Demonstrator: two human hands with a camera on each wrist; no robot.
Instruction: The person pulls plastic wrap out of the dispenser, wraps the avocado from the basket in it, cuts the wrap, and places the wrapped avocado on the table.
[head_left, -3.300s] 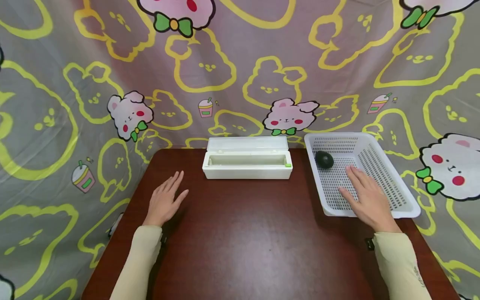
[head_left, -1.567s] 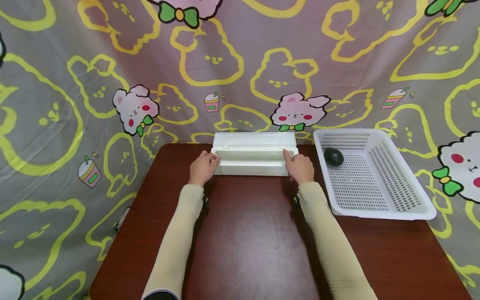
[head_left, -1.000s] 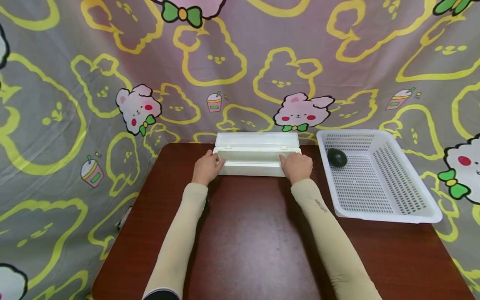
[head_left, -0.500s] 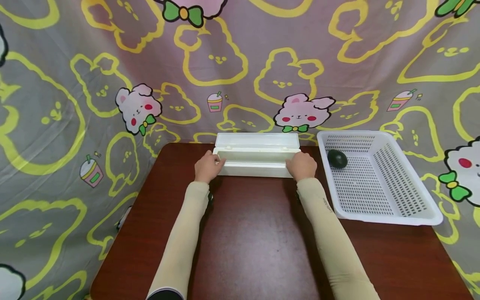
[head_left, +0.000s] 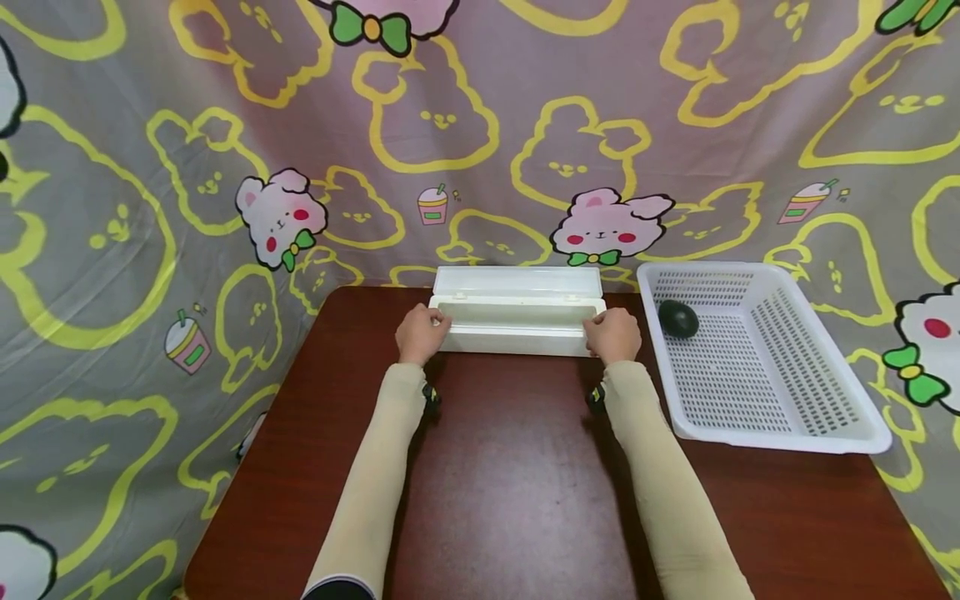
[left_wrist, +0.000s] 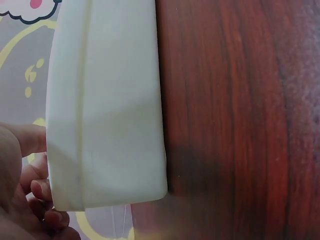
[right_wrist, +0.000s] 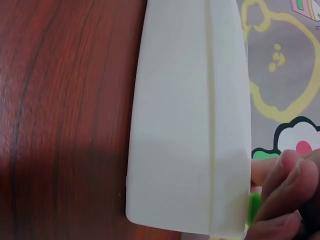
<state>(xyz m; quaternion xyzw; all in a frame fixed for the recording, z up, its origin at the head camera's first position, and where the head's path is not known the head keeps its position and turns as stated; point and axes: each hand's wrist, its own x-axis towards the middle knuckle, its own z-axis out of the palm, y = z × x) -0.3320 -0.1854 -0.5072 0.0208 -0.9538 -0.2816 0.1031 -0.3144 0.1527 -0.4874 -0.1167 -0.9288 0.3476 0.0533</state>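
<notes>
A long white plastic wrap dispenser (head_left: 517,343) lies at the back of the table, its hinged lid (head_left: 517,277) raised toward the wall cloth. My left hand (head_left: 420,335) is at its left end, thumb and bent fingers pinching by the front rim. At the right end my right hand (head_left: 617,335) pinches in the same way, with a green slider (right_wrist: 254,207) beside its fingers in the right wrist view. The wrist views show the fingers at the dispenser's top corners, partly hidden behind it. I cannot tell if thin film is between the fingertips.
A white perforated basket (head_left: 742,375) stands to the right, holding a dark green avocado (head_left: 678,319) near its back left corner. The brown wooden table (head_left: 517,483) stretches forward between the arms. A patterned cloth (head_left: 480,100) hangs behind and on the left.
My left hand has come in from the table's left and my right hand from above the basket, both to the dispenser. Lately the right hand has shifted inward, then back to the right end.
</notes>
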